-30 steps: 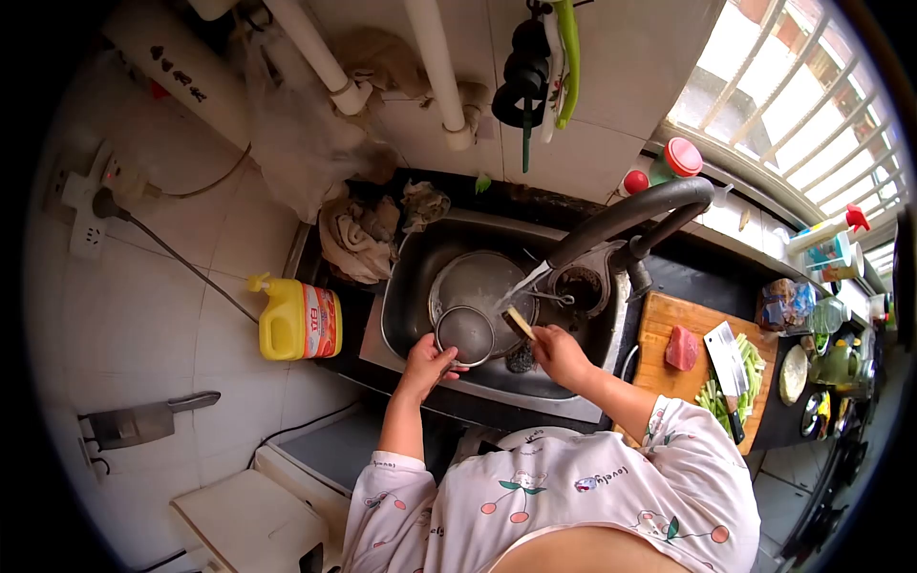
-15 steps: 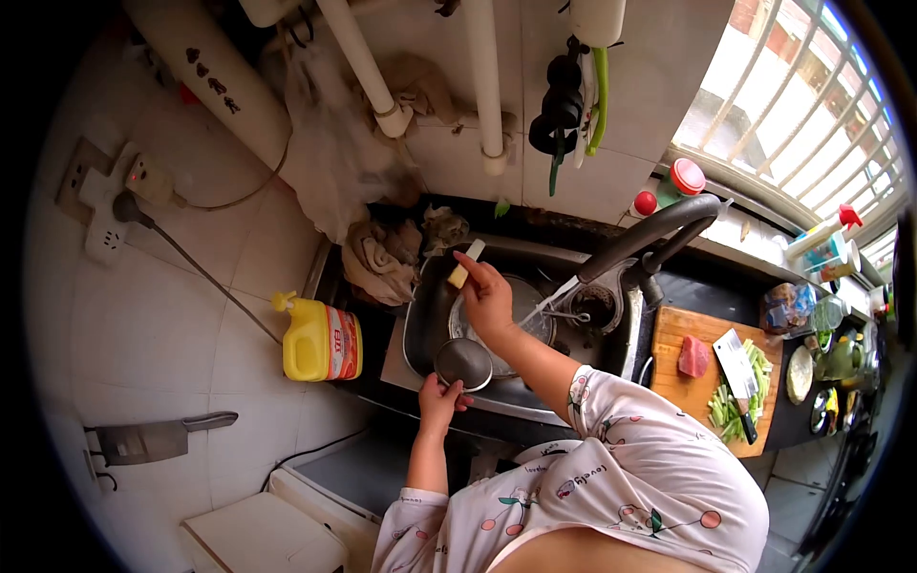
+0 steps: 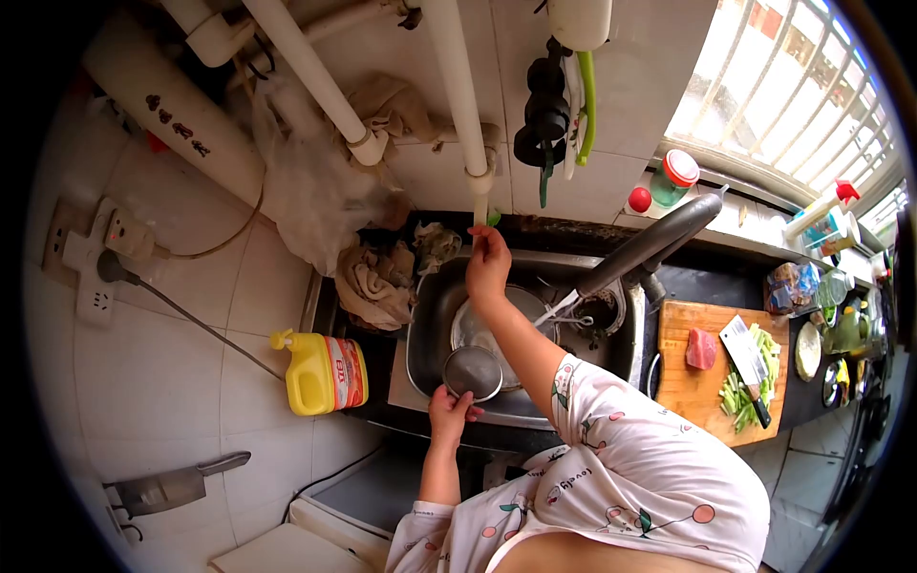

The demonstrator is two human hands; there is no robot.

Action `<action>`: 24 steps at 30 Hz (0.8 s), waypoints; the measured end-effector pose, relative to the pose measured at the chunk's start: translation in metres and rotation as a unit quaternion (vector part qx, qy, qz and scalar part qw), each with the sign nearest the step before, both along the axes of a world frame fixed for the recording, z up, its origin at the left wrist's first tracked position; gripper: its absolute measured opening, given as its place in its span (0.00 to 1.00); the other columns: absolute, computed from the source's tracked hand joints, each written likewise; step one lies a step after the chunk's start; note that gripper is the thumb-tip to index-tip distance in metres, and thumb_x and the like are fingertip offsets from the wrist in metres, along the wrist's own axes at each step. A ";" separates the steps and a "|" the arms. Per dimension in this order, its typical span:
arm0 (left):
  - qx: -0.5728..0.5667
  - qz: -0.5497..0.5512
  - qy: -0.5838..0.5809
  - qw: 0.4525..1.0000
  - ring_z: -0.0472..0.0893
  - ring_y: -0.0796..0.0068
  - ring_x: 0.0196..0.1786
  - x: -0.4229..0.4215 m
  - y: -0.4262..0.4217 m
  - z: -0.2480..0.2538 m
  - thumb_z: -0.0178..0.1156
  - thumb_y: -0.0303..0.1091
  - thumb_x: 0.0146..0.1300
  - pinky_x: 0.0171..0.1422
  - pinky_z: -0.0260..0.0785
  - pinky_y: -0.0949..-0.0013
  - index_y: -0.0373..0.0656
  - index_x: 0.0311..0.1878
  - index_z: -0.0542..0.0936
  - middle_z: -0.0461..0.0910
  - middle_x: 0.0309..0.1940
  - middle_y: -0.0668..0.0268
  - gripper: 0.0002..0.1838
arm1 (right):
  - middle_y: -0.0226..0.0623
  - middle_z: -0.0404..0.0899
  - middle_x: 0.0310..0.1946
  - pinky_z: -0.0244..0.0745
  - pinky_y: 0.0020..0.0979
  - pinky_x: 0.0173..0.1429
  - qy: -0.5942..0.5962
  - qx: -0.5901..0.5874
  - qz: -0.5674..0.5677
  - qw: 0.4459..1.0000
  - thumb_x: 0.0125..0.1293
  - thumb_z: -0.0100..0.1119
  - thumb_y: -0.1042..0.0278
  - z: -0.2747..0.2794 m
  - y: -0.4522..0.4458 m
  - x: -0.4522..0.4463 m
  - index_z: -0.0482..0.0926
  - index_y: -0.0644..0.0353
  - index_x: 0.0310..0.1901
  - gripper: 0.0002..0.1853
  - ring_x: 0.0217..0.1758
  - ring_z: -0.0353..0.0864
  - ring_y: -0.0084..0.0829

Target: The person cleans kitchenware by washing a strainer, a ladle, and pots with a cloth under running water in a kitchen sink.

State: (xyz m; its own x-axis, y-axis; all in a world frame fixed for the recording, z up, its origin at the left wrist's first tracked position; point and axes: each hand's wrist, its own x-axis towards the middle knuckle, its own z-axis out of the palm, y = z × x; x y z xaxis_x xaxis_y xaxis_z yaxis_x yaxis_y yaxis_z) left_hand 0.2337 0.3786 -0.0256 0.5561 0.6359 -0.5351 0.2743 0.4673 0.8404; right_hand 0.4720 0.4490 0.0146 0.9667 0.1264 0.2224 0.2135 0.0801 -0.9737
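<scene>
My left hand (image 3: 449, 413) is at the sink's near edge, its fingers closed on the rim of a small round grey metal bowl (image 3: 473, 372). My right hand (image 3: 489, 269) reaches over the far side of the sink (image 3: 626, 358), fingers pinched. From them a pale strip sticks up, seemingly the white-and-yellow sponge (image 3: 480, 210), just below a white pipe end. Under my right forearm a larger round pan (image 3: 465, 329) lies in the basin, partly covered by the arm and bowl. The grey faucet (image 3: 645, 244) extends over the sink from the right.
Crumpled cloths (image 3: 374, 286) and a yellow detergent jug (image 3: 315, 372) stand left of the sink. On the right, a cutting board (image 3: 683, 382) carries raw meat (image 3: 701, 350), a cleaver (image 3: 743, 355) and chopped green stalks. Another cleaver (image 3: 162, 489) hangs at lower left.
My right hand has moved from above the basin toward the back wall, carrying the sponge. My left hand keeps its grip, and the bowl has turned slightly. The whole view has shifted a little.
</scene>
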 end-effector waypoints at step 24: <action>-0.015 -0.029 -0.057 0.998 0.63 0.85 0.16 0.039 0.002 0.014 0.61 0.27 0.55 0.17 0.55 0.82 0.42 0.55 0.60 0.71 0.29 0.70 0.26 | 0.50 0.70 0.52 0.62 0.34 0.59 -0.031 -0.147 0.184 0.971 0.59 0.52 0.70 -0.094 -0.097 -0.016 0.73 0.58 0.50 0.16 0.59 0.65 0.44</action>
